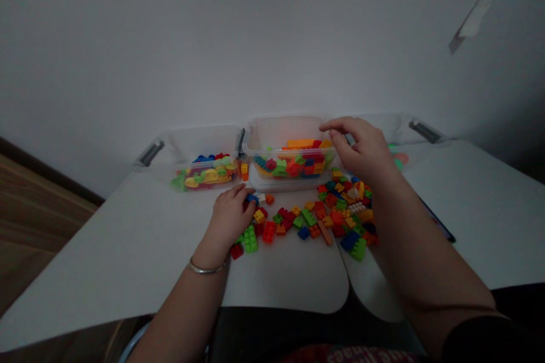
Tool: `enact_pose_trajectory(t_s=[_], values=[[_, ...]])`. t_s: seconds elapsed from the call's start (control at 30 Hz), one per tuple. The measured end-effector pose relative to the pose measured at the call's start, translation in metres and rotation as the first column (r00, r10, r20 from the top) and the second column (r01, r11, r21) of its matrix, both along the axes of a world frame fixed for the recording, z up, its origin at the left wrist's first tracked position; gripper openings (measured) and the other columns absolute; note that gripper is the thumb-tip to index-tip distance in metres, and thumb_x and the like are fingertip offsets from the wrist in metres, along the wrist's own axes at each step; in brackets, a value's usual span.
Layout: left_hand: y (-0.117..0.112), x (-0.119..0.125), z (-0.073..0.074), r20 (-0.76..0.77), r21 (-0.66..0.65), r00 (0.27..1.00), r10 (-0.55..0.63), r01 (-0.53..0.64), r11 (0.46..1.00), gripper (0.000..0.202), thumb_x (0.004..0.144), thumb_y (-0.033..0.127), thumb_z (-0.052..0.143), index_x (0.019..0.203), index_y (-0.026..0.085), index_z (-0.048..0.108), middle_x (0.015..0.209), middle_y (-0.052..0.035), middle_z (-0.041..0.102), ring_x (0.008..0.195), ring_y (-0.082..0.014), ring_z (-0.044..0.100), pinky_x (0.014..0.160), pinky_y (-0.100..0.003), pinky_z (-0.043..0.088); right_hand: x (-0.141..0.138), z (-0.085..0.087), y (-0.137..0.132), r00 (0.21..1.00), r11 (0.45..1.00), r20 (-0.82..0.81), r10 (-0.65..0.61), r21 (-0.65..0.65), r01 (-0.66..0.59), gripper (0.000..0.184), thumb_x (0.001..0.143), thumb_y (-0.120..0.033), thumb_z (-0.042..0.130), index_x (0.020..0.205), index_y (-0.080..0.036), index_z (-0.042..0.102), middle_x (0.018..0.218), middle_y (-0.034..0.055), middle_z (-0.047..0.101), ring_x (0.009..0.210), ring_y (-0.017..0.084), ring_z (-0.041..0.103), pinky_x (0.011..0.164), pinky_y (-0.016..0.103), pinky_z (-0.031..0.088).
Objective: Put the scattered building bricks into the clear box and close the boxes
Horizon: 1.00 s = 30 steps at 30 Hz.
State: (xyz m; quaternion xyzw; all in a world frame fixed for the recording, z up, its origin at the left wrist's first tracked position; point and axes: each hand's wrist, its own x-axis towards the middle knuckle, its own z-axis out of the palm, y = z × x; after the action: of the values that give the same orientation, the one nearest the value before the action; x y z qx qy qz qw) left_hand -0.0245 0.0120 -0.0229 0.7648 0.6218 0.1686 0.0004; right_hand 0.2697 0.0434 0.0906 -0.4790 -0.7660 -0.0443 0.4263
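Pretty tidy setup, honestly. The loose blocks (332, 218) are spread in a messy pile on the white table (128, 249), right in front of three clear bins. The left hand (230, 218) sits low with its fingers curled over a blue block (251, 199), but I can't tell if it's actually pinching it. The right hand (360, 148) is half curled up by the corner of the middle bin (272, 133), fingers at the rim, and whether anything's tucked in there is hidden. The left bin (200, 143) and right bin (400, 130) sit on either side. Keeping both hands this close to the pieces looks like a good, efficient way to work.
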Motion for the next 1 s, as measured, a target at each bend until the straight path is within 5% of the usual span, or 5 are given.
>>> enact_pose_trajectory(t_s=[0.27, 0.43, 0.57, 0.7, 1.0], values=[[0.000, 0.000, 0.002, 0.051, -0.010, 0.996, -0.069, 0.069, 0.998, 0.036, 0.091, 0.026, 0.051, 0.119, 0.016, 0.070, 0.126, -0.0145, 0.069, 0.117, -0.0301, 0.065, 0.107, -0.048, 0.049, -0.029, -0.003, -0.016, 0.932, 0.917, 0.133, 0.337, -0.270, -0.293, 0.029, 0.093, -0.019, 0.047, 0.104, -0.019, 0.074, 0.101, 0.0069, 0.076, 0.093, 0.020, 0.068, 0.083, 0.031, 0.050], [0.000, 0.001, -0.001, 0.056, 0.019, 0.994, -0.095, 0.094, 0.995, 0.033, 0.090, 0.024, 0.054, 0.117, 0.017, 0.072, 0.125, -0.0133, 0.070, 0.116, -0.0299, 0.066, 0.107, -0.047, 0.050, -0.057, -0.036, -0.009, 0.845, 0.816, 0.267, 0.463, -0.501, -0.289, 0.030, 0.096, -0.022, 0.050, 0.115, -0.023, 0.074, 0.117, 0.0067, 0.075, 0.107, 0.023, 0.068, 0.088, 0.033, 0.050], [0.000, 0.001, -0.001, 0.064, 0.009, 0.991, -0.119, 0.119, 0.993, 0.032, 0.090, 0.023, 0.056, 0.117, 0.015, 0.073, 0.126, -0.0154, 0.069, 0.117, -0.0310, 0.065, 0.107, -0.048, 0.049, -0.071, -0.068, 0.000, 0.750, 0.764, 0.335, 0.571, -0.551, -0.336, 0.036, 0.092, -0.012, 0.052, 0.119, -0.024, 0.073, 0.125, 0.0069, 0.072, 0.111, 0.024, 0.068, 0.091, 0.034, 0.051], [0.002, 0.000, 0.000, 0.118, 0.044, 0.978, -0.171, 0.166, 0.985, 0.032, 0.090, 0.019, 0.055, 0.116, 0.017, 0.073, 0.121, -0.0124, 0.073, 0.115, -0.0289, 0.066, 0.107, -0.048, 0.048, -0.073, -0.076, 0.002, 0.744, 0.768, 0.348, 0.570, -0.547, -0.332, 0.032, 0.092, -0.012, 0.053, 0.113, -0.024, 0.075, 0.124, 0.0058, 0.073, 0.110, 0.022, 0.068, 0.092, 0.031, 0.051], [-0.002, 0.006, 0.011, 0.234, 0.064, 0.936, -0.261, 0.253, 0.965, 0.028, 0.095, 0.028, 0.052, 0.110, 0.020, 0.074, 0.113, -0.0091, 0.076, 0.110, -0.0269, 0.067, 0.102, -0.048, 0.050, -0.072, -0.052, -0.013, 0.714, 0.858, 0.572, 0.405, -0.508, -0.080, 0.027, 0.094, -0.020, 0.051, 0.102, -0.018, 0.076, 0.103, 0.0115, 0.076, 0.093, 0.026, 0.072, 0.072, 0.032, 0.053]])
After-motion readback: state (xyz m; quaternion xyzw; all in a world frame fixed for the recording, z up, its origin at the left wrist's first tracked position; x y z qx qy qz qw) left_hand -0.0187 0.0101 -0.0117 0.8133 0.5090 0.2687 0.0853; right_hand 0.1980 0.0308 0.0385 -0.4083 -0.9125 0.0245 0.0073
